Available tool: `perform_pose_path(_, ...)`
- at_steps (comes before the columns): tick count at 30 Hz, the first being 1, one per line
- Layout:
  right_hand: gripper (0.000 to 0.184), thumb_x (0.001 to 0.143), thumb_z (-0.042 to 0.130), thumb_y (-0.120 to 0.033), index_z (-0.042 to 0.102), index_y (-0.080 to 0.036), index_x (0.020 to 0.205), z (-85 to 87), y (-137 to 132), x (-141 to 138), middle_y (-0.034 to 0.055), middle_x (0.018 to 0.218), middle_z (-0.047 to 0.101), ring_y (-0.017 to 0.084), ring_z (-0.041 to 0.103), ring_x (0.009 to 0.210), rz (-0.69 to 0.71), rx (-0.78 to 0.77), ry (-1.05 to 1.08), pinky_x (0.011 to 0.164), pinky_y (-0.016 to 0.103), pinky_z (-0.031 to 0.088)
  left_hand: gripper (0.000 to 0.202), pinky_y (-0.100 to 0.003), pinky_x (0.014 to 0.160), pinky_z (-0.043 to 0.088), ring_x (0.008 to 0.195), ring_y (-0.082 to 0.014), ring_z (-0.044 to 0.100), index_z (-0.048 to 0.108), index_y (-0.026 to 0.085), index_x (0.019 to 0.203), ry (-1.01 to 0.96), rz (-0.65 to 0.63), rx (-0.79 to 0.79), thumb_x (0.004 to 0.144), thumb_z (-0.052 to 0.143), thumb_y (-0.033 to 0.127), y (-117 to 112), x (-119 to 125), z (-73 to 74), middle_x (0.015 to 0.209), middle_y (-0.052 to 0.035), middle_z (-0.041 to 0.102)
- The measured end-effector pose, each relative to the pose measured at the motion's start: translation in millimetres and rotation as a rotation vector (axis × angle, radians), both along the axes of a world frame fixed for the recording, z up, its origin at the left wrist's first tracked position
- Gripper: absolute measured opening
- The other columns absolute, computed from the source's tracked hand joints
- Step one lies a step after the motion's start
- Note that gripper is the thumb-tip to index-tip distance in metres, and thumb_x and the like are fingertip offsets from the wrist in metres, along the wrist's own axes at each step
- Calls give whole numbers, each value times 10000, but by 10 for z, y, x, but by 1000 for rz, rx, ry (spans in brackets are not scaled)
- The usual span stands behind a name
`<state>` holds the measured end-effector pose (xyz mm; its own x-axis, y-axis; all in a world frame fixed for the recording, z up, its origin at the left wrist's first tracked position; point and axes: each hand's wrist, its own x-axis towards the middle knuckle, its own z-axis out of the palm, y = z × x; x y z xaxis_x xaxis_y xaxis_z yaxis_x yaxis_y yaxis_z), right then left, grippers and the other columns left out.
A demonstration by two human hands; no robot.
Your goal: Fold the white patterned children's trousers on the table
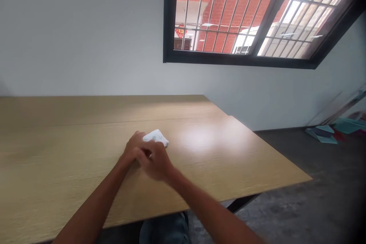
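A small white folded cloth (pixel 156 136) with faint printed marks lies at the middle of the wooden table; whether it is fabric or paper I cannot tell for sure. My left hand (pixel 134 145) is low over the tabletop at the cloth's left side, its fingers mostly hidden. Crossing in front of it, my right hand (pixel 156 161) has bent fingers closed over the cloth's near side. A speck of white shows in the gap between its thumb and fingers. The two hands overlap and appear to touch.
The light wooden table (pixel 71 183) runs left, with a seam across it and its right corner over a dark floor (pixel 323 206). A barred window (pixel 228 15) is set in the pale wall. Blurred teal and red items (pixel 326 133) lie on the floor at right.
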<state>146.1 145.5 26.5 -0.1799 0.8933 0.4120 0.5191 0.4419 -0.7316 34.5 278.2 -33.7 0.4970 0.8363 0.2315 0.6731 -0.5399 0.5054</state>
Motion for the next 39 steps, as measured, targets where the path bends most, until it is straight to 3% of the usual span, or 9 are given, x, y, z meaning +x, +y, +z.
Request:
perform_pose_path(3, 358, 867, 578, -187, 381, -200, 569, -147, 563, 285, -33, 607, 444, 118, 384, 606, -136, 109, -193, 589, 270, 291, 251, -330, 659, 395, 744, -229, 519, 481, 200, 595, 6, -28, -3, 802, 517, 337, 40, 8, 18, 686, -50, 592)
perform_pose_path(7, 127, 864, 566, -161, 552, -194, 742, -405, 924, 572, 41, 854, 610, 177, 523, 848, -104, 219, -230, 770, 283, 398, 256, -301, 664, 441, 768, -215, 561, 570, 185, 668, -59, -112, -52, 813, 535, 393, 36, 12, 65, 778, -39, 633)
perform_pose_path(10, 73, 903, 537, -184, 601, -187, 869, -475, 942, 668, 53, 936, 629, 186, 527, 927, -15, 204, -248, 851, 301, 397, 173, -307, 756, 480, 865, -220, 598, 650, 183, 784, -204, -179, -69, 783, 582, 342, -34, 20, 95, 953, -54, 639)
perform_pose_path(14, 288, 971, 471, -304, 512, -191, 709, -415, 923, 750, 10, 752, 542, 149, 465, 739, -43, 55, -330, 703, 271, 351, 106, -307, 716, 447, 802, -206, 582, 602, 196, 805, -301, -152, -42, 768, 602, 295, -113, 44, 125, 874, -34, 629)
perform_pose_path(19, 422, 982, 381, -396, 364, -204, 606, -301, 956, 930, -43, 586, 371, 105, 342, 564, 89, -321, -205, 537, 253, 263, 232, -265, 628, 349, 732, -171, 499, 510, 195, 743, -244, -251, -150, 781, 658, 368, -122, 2, 149, 762, 20, 554)
perform_pose_path(24, 373, 908, 512, -450, 556, -169, 667, -255, 918, 1086, -38, 572, 469, 98, 410, 523, 298, -711, -11, 496, 228, 332, 330, -246, 642, 352, 748, -155, 478, 517, 180, 731, -307, -386, -284, 735, 748, 416, -131, -24, 134, 782, 26, 518)
perform_pose_path(28, 210, 795, 651, -316, 725, -156, 911, -257, 891, 1133, -22, 694, 604, 92, 487, 604, 477, -758, -24, 552, 204, 381, 346, -229, 588, 342, 686, -136, 469, 564, 163, 730, -353, -438, -443, 668, 806, 402, -146, -15, 125, 741, 23, 528)
perform_pose_path(35, 241, 810, 659, -352, 764, -166, 921, -220, 873, 1110, -2, 765, 679, 123, 575, 693, 628, -795, -47, 630, 230, 453, 398, -223, 592, 351, 703, -137, 485, 580, 168, 783, -331, -521, -515, 735, 770, 515, -140, -89, 210, 769, 14, 530)
perform_pose_path(39, 258, 790, 695, -343, 762, -169, 968, -201, 867, 1112, 17, 872, 720, 146, 628, 778, 652, -806, -39, 697, 251, 494, 389, -232, 633, 387, 757, -155, 518, 586, 182, 831, -327, -550, -593, 704, 800, 481, -102, -143, 217, 827, 6, 554)
